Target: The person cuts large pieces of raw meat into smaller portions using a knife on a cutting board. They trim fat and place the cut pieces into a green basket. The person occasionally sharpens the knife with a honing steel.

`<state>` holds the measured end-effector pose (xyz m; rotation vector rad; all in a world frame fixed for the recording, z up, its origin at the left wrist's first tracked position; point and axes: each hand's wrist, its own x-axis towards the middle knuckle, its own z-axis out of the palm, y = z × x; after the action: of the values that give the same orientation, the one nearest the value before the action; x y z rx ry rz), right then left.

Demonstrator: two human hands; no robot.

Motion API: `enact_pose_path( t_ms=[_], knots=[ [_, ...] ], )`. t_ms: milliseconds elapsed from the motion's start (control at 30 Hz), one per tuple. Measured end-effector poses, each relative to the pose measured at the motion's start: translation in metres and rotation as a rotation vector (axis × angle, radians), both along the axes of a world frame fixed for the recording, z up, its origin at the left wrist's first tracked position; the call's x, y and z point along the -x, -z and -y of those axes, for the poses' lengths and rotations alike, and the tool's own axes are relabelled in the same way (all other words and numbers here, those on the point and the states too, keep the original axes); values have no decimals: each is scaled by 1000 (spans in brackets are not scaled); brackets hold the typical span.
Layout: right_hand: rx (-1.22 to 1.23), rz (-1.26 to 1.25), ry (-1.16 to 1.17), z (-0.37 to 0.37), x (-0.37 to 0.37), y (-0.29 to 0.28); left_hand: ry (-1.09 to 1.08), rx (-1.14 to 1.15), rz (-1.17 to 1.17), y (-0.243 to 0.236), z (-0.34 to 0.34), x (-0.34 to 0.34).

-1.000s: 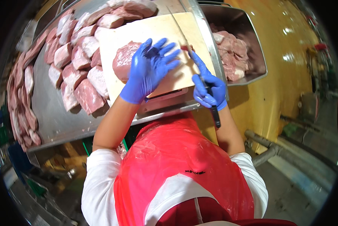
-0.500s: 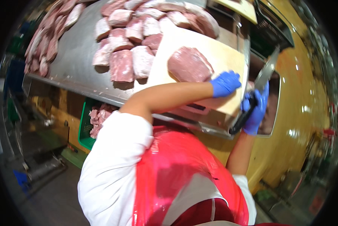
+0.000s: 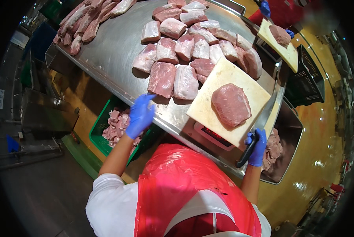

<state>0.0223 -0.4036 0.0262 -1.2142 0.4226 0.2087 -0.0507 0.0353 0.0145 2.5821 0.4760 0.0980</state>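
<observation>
My left hand (image 3: 141, 115), in a blue glove, hovers at the steel table's front edge, its fingers spread and somewhat blurred, beside several pale-pink meat pieces (image 3: 162, 79). My right hand (image 3: 257, 147), also gloved, grips the black handle of a long knife (image 3: 268, 110), whose blade points away from me along the right side of the cream cutting board (image 3: 202, 108). A single boneless slab of meat (image 3: 230, 104) lies on that board, which rests on a scale (image 3: 208, 134) with a red display.
Long meat strips (image 3: 90, 21) lie at the table's far left. A green crate of trimmings (image 3: 104, 142) sits below the front edge, a steel bin of meat (image 3: 287, 154) at right. A co-worker in red (image 3: 283, 10) works at another board (image 3: 287, 57) beside a dark crate (image 3: 305, 81).
My left hand has left the board area and moved leftward, fingers spreading again. The knife stays in my right hand. The view has shifted, bringing the co-worker into sight.
</observation>
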Motion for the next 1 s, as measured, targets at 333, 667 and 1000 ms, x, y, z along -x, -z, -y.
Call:
enact_pose_path(
  t_ms=[333, 667, 1000],
  knots=[
    [-219, 128, 259, 56, 18, 28, 973, 751, 169, -1, 280, -146],
    [135, 210, 553, 139, 21, -15, -122, -341, -317, 82, -10, -114],
    [136, 225, 75, -12, -4, -53, -254, 1685, -45, 163, -146, -128]
  ],
)
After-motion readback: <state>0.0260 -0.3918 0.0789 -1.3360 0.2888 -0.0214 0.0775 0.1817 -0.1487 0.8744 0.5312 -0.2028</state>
